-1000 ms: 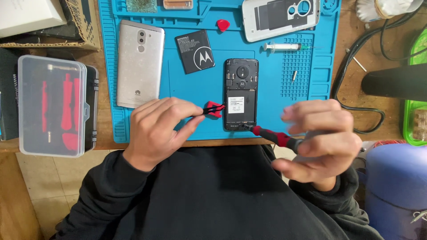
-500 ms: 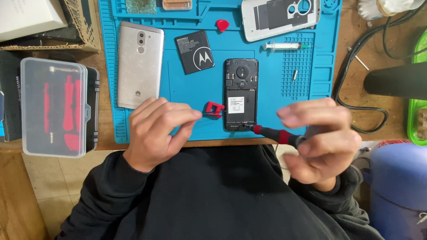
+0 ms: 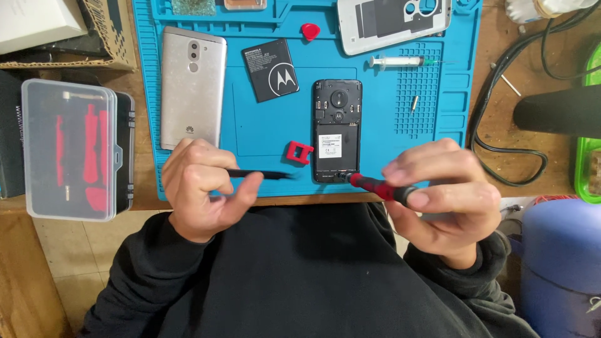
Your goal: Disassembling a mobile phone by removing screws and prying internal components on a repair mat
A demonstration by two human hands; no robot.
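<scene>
— What does the opened phone (image 3: 337, 130) look like, and where is it?

— It is black, its back cover off, lying flat on the blue mat (image 3: 263, 134) near the near edge, a little right of centre. A round camera ring sits at its far end, a white rectangular label in the middle of the empty battery bay.

— And the hands?

— The right hand (image 3: 441, 200) has its grip pinched around a red-and-black screwdriver (image 3: 379, 186), whose tip meets the phone's near edge. The left hand (image 3: 203, 188) has its grip pressed together on thin black tweezers (image 3: 260, 174), pointing right toward a small red square piece (image 3: 299, 153) just left of the phone.

— Packages and labels around?

— A black battery (image 3: 270, 69) with a white round emblem lies tilted, far and left of the phone. A silver phone (image 3: 193, 86) lies face down farther left. A clear plastic case (image 3: 70, 149) holding red tools sits on the counter (image 3: 501, 112) at the left, a cardboard box (image 3: 94, 37) beyond it. A white back cover (image 3: 394, 22) is at the far right of the mat, a syringe (image 3: 400, 61) just nearer.
</scene>
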